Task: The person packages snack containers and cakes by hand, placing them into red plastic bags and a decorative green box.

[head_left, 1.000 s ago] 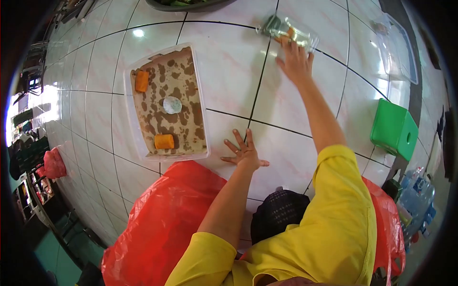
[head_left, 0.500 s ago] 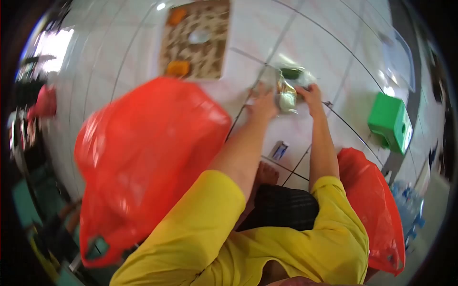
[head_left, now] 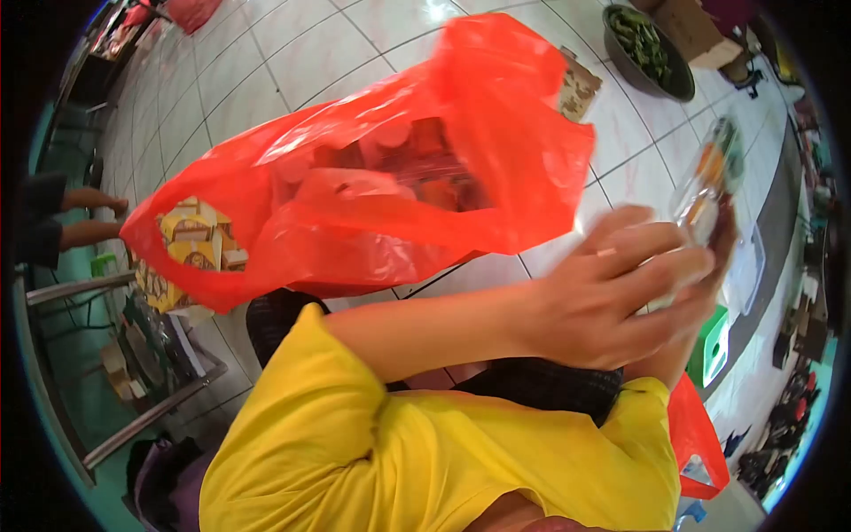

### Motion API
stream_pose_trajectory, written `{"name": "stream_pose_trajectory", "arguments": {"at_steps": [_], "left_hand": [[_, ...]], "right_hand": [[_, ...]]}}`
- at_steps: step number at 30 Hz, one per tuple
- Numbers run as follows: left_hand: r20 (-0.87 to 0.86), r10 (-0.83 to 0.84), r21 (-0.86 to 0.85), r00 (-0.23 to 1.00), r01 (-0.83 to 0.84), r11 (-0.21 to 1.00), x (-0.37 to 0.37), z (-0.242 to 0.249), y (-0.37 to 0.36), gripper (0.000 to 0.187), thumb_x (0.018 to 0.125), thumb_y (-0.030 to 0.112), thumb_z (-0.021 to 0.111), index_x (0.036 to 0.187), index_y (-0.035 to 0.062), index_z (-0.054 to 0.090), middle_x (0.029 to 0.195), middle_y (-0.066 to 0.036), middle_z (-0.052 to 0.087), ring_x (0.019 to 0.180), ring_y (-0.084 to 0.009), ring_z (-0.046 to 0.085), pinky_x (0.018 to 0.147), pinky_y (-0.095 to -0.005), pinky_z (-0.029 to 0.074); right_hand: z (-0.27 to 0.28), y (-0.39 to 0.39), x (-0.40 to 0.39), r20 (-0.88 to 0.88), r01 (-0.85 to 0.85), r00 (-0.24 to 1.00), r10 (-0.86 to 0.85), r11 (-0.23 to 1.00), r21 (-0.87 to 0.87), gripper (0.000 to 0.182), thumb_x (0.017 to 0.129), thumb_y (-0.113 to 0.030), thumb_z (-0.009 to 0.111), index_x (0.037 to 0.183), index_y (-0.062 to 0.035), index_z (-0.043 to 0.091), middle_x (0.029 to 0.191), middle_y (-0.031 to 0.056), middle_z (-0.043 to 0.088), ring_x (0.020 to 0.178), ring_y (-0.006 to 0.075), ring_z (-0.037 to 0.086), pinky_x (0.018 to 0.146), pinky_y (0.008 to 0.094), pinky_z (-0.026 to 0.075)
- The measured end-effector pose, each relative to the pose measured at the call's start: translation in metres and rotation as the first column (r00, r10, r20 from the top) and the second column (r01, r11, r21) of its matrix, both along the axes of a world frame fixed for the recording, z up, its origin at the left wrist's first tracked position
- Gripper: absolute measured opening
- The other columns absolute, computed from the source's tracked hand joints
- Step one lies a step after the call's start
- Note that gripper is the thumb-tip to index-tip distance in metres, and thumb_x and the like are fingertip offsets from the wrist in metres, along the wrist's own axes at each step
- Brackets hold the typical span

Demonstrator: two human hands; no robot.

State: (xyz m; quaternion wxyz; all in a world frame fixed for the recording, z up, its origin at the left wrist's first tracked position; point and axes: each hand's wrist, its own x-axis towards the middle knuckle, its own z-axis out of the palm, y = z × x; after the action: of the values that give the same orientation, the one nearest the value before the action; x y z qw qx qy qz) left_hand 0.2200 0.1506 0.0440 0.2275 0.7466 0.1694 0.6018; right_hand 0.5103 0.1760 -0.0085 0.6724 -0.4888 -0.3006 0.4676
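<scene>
Clear pack [head_left: 709,182] aloft over white floor tiles [head_left: 230,89]

Nearest is the yellow shirt [head_left: 425,461], its left sleeve leading to the left hand [head_left: 607,297], set across the body at the pack's lower end. Those fingers are bent against it but blurred — whether they clamp it, I cannot tell. The right hand [head_left: 725,232] lies behind, mostly hidden, its fingers impossible to make out. The pack, orange and green inside, tilts away at the right. A big red bag [head_left: 355,257] covers much of the glossy floor ahead; a green stool [head_left: 712,348] stands to the right. Farther off — a basin [head_left: 681,78] of green leaves [head_left: 640,40], near a cardboard box [head_left: 696,35].
</scene>
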Motion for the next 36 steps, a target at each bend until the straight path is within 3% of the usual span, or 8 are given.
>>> {"name": "stream_pose_trajectory", "arguments": {"at_steps": [6, 8, 12, 16, 20, 31, 34, 36], "left_hand": [[-0.718, 0.576, 0.278, 0.391, -0.598, 0.752, -0.189, 0.016, 0.014, 0.031, 0.072, 0.033, 0.062, 0.084, 0.0044, 0.058, 0.084, -0.010, 0.058, 0.074, -0.0268, 0.054, 0.069, -0.0384, 0.042], [-0.926, -0.330, -0.377, 0.184, -0.489, 0.787, -0.204, 0.006, -0.002, 0.050, 0.073, 0.048, 0.056, 0.086, 0.0000, 0.054, 0.090, -0.016, 0.057, 0.080, -0.0310, 0.055, 0.073, -0.0394, 0.041], [-0.596, 0.047, 0.114, 0.802, 0.026, 0.993, -0.195, -0.032, -0.046, 0.032, 0.076, 0.032, 0.056, 0.095, 0.0066, 0.057, 0.077, -0.010, 0.059, 0.072, -0.0272, 0.057, 0.071, -0.0379, 0.044], [-0.769, -0.014, 0.078, 0.639, 0.117, 0.990, -0.202, -0.043, -0.068, 0.025, 0.081, 0.031, 0.054, 0.093, 0.0094, 0.059, 0.073, -0.007, 0.059, 0.066, -0.0232, 0.058, 0.064, -0.0336, 0.047], [-0.794, -0.492, -0.503, 0.357, 0.069, 0.862, -0.198, -0.034, -0.072, 0.027, 0.083, 0.032, 0.048, 0.085, 0.0072, 0.059, 0.066, -0.012, 0.058, 0.062, -0.0283, 0.059, 0.055, -0.0383, 0.046], [-0.817, -0.465, -0.469, 0.340, 0.077, 0.880, -0.196, -0.032, -0.068, 0.028, 0.085, 0.030, 0.047, 0.077, 0.0050, 0.057, 0.063, -0.012, 0.057, 0.062, -0.0303, 0.057, 0.055, -0.0411, 0.044], [-0.821, -0.452, -0.464, 0.349, 0.053, 0.884, -0.203, -0.035, -0.073, 0.028, 0.085, 0.029, 0.047, 0.076, 0.0040, 0.056, 0.065, -0.012, 0.057, 0.064, -0.0300, 0.057, 0.055, -0.0411, 0.044], [-0.808, -0.436, -0.444, 0.397, 0.075, 0.893, -0.204, -0.036, -0.076, 0.029, 0.085, 0.029, 0.047, 0.076, 0.0033, 0.056, 0.066, -0.012, 0.057, 0.064, -0.0299, 0.057, 0.056, -0.0410, 0.044]], "right_hand": [[0.126, 0.063, -0.152, -0.209, -0.527, 0.783, 0.586, 0.803, 0.280, 0.035, 0.085, -0.021, 0.048, 0.114, -0.0009, 0.047, 0.104, 0.0122, 0.055, 0.091, 0.0207, 0.056, 0.076, 0.0334, 0.048], [0.119, 0.071, -0.207, -0.218, -0.546, 0.784, 0.582, 0.812, 0.203, 0.030, 0.082, -0.020, 0.051, 0.107, -0.0025, 0.050, 0.096, 0.0101, 0.056, 0.080, 0.0202, 0.057, 0.068, 0.0326, 0.049], [0.089, 0.045, -0.332, -0.231, -0.880, 0.413, 0.881, 0.451, 0.147, 0.041, 0.076, -0.010, 0.060, 0.114, -0.0019, 0.047, 0.095, 0.0072, 0.057, 0.086, 0.0144, 0.056, 0.077, 0.0280, 0.047], [0.015, 0.026, -0.342, -0.353, -0.923, 0.379, 0.855, 0.376, -0.082, 0.051, 0.077, -0.011, 0.059, 0.123, -0.0023, 0.039, 0.105, 0.0088, 0.054, 0.095, 0.0164, 0.054, 0.084, 0.0297, 0.045], [-0.061, 0.021, -0.265, -0.512, -0.689, 0.716, 0.476, 0.603, -0.403, 0.045, 0.077, -0.014, 0.059, 0.118, -0.0056, 0.045, 0.099, 0.0059, 0.055, 0.086, 0.0165, 0.055, 0.076, 0.0301, 0.048], [-0.103, 0.024, -0.324, -0.533, 0.191, 0.731, -0.427, 0.877, -0.441, 0.036, 0.081, -0.024, 0.057, 0.112, -0.0063, 0.050, 0.111, 0.0100, 0.052, 0.098, 0.0228, 0.052, 0.085, 0.0354, 0.043], [-0.075, 0.007, -0.341, -0.391, -0.355, 0.901, 0.189, 0.839, -0.412, 0.032, 0.080, -0.026, 0.057, 0.105, -0.0065, 0.053, 0.106, 0.0070, 0.053, 0.098, 0.0236, 0.050, 0.087, 0.0382, 0.040], [-0.067, 0.036, -0.322, 0.609, -0.311, 0.685, 0.400, 0.916, -0.253, 0.034, 0.074, -0.021, 0.062, 0.101, -0.0034, 0.052, 0.100, 0.0083, 0.054, 0.099, 0.0290, 0.049, 0.085, 0.0426, 0.038]]}}
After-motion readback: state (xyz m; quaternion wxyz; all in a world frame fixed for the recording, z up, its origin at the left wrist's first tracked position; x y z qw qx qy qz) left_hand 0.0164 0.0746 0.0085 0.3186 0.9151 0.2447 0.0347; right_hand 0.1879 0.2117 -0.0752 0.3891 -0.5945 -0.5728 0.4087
